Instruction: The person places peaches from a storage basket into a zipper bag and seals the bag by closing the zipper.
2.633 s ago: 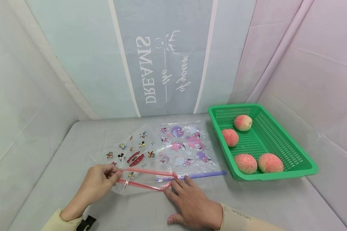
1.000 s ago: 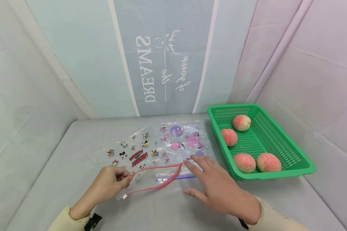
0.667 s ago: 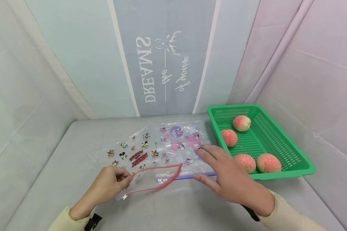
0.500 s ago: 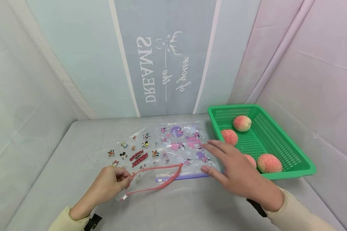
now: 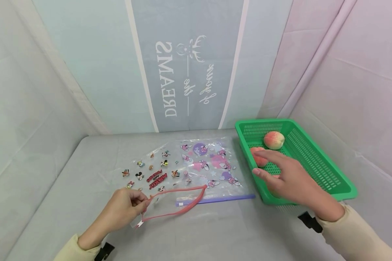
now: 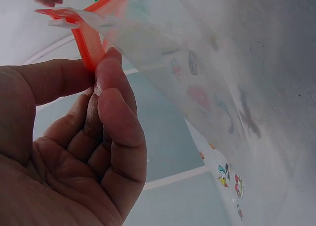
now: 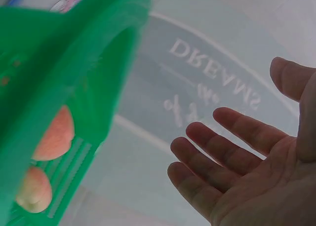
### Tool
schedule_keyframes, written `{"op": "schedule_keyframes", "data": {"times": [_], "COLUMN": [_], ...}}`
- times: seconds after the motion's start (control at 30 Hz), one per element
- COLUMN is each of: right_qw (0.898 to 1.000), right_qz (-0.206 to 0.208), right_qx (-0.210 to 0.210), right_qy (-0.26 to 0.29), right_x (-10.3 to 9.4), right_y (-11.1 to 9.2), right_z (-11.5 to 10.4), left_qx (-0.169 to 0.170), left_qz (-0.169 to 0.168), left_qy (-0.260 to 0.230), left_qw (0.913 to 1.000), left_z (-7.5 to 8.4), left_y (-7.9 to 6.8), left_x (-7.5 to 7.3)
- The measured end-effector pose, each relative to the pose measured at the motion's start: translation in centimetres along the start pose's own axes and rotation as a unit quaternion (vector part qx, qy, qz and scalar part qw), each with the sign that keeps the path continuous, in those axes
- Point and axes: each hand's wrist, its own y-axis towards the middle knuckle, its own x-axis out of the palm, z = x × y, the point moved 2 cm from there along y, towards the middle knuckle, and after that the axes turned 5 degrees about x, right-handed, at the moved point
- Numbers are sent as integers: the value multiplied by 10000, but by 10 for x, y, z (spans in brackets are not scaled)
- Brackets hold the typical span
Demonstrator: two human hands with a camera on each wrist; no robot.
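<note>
My left hand (image 5: 127, 208) pinches the edge of a clear zip bag (image 5: 155, 174) with red trim and cartoon prints. The bag's mouth gapes between two red zip strips, and a white slider hangs near my fingertips. In the left wrist view, thumb and forefinger grip the red strip (image 6: 90, 51). My right hand (image 5: 289, 177) hovers over the near left side of a green basket (image 5: 339, 181), fingers spread and holding nothing. Peaches (image 5: 274, 140) lie in the basket; one (image 5: 259, 159) shows just beyond my right fingertips, and the nearer ones are mostly hidden under the hand.
A second clear zip bag (image 5: 227, 177) with pink and purple prints and a purple zip lies flat beside the basket, partly under the first. A grey cloth covers the table (image 5: 196, 235). Fabric walls stand at the back and both sides.
My right hand has left the red-trimmed bag and moved right, over the basket. My left hand keeps its pinch on the bag, whose mouth has shifted slightly and gapes wider.
</note>
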Motion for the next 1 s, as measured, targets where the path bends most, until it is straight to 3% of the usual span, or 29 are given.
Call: {"op": "schedule_keyframes", "data": {"times": [0.53, 0.8, 1.0], "right_qw": [9887, 9804, 9762], "right_qz": [-697, -1197, -1571], "right_qx": [1312, 1489, 1469], "right_qy": [-207, -471, -283], "right_x": [-12, -11, -8], "right_y": [1, -1, -2], "right_z": [58, 75, 83], "left_qx": [-83, -147, -181], "left_qz": [23, 15, -19], "left_qy": [25, 25, -20], "left_qw": [10000, 9999, 9998], "left_z": [3, 4, 3], "left_y": [0, 1, 0], "left_x": [-2, -4, -4]}}
